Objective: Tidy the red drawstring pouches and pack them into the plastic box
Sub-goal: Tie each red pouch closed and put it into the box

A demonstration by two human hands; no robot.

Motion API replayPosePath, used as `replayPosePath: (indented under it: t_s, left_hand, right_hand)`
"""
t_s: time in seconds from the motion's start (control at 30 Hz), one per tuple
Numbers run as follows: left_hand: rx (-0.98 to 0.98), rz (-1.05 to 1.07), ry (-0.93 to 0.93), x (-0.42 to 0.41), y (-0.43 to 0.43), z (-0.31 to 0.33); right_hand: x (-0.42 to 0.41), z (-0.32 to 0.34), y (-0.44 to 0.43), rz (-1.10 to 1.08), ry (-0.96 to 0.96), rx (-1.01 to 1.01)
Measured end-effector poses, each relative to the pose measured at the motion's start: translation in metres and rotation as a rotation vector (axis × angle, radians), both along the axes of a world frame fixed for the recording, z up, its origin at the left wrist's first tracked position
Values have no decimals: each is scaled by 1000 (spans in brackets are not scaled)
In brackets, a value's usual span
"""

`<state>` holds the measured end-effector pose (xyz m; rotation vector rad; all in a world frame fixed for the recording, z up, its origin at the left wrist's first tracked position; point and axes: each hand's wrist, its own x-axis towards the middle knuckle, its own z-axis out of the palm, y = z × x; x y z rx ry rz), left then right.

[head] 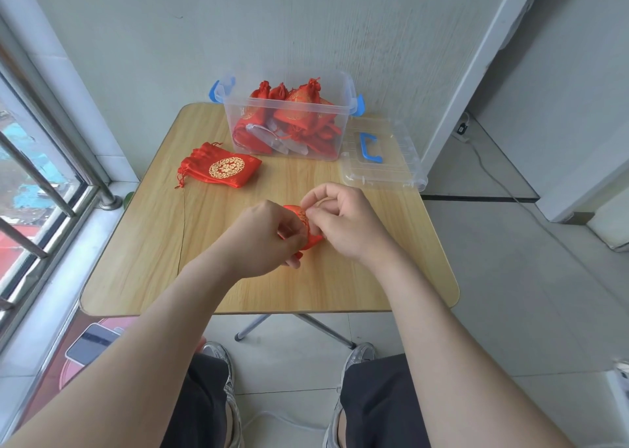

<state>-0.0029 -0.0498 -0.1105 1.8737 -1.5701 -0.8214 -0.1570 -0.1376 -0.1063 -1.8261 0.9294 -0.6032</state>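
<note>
A: A small wooden table by the window. The left hand and right hand both pinch one red pouch mid-table.
B: It may slip from those fingertips and come untidy before reaching the plastic box on the far side.
</note>
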Motion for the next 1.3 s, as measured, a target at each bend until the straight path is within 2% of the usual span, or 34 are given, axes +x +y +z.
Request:
replayPosePath:
  t_s: [0.17,0.27,0.33,0.37,0.47,0.6,0.87,0.97,1.17,1.3]
  left_hand:
    - [5,-42,-6,-3,2,4]
    - [12,27,52,-1,1,3]
    - [51,113,160,1,0,1]
    - [71,158,223,3,-1,1]
    - [89,255,352,7,-1,1]
    - [104,274,405,10,-1,1]
    - [144,307,405,13,0,0]
    - [121,321,430,15,0,0]
    - [53,405,415,11,-2,-3]
    - [4,482,438,7,-3,0]
  right_hand:
    - [-1,-4,-3,-56,18,56]
    - [1,-3,-5,-126,-101,233]
    - [1,-3,-6,-180,-178,281]
    - [0,-4,-6,-195,-165,228]
    - [-2,-9,-5,-125,26,-110]
    - [1,-14,4,14,111,-272]
    - [6,-12,7,73,174,-350]
    - [13,-17,9,30,205,-447]
    - [23,-23,14,-32,254,-514]
    - [25,-22,16,-94,279,-466]
